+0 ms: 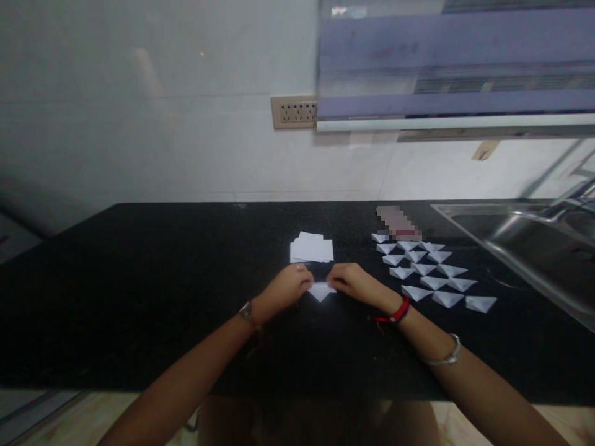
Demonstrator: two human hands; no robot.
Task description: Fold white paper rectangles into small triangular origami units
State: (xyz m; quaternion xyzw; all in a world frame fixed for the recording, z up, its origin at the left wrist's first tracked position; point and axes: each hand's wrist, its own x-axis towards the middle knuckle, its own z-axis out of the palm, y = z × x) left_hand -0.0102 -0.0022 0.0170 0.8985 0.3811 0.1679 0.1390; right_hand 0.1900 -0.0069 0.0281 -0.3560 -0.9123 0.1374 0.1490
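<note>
On the black counter (139,297), my left hand (287,286) and my right hand (354,282) both pinch a small white folded paper piece (321,291) that points down towards me. Each hand grips one upper corner with closed fingers. Just behind the hands lies a small stack of white paper sheets (312,248). To the right, several folded white paper triangles (430,272) lie in diagonal rows.
A steel sink (525,241) with a tap is set into the counter at the right. A wall socket (294,112) sits on the tiled wall behind, and a window frame (455,68) hangs above. A blurred-out object (398,223) lies behind the triangles.
</note>
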